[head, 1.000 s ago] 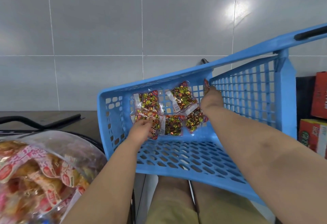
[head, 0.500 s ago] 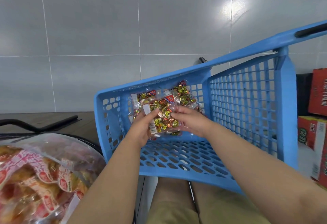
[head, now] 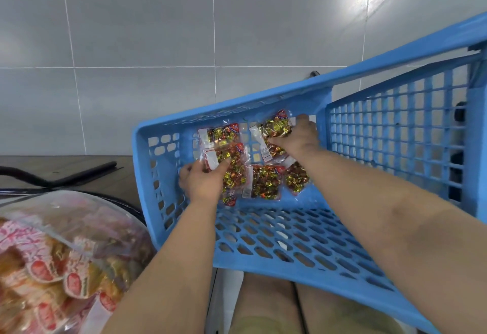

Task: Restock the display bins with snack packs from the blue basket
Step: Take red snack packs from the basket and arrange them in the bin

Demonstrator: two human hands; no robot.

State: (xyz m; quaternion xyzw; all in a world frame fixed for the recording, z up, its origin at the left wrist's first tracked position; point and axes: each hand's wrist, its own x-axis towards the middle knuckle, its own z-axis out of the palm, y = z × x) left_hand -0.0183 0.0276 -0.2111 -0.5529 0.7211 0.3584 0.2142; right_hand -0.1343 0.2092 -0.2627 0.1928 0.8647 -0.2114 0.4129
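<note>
Reaching both hands into the blue basket (head: 395, 133), tilted up on the lap with its open top facing the camera.

Gripping a snack pack (head: 233, 166) with the left hand (head: 203, 183): pressing the thumb across the clear front, curling the other fingers behind the pack's left edge.

Grasping a second snack pack (head: 274, 129) with the right hand (head: 297, 137): curling fingers over its right side and closing down onto the wrapper. Not seeing the fingertips themselves, so not telling exactly how tightly.

Holding both packs at the far end of the basket, against the slotted end wall.

Also lying loose at that far end:
- top-left pack (head: 222, 133), sitting just above the left hand's pack and overlapping it
- middle pack (head: 264, 182), lying just right of the left hand's pack
- dark pack (head: 296, 178), tucking partly under the right forearm and touching the middle pack

Sitting outside the basket at lower left: a clear bag (head: 52, 254) of pink-and-orange wrapped snacks, near the left forearm.

Showing beyond the bag: a black metal frame (head: 79, 175) and a grey tiled wall (head: 158, 43).

Showing below the basket: tan trousers (head: 263, 310).
</note>
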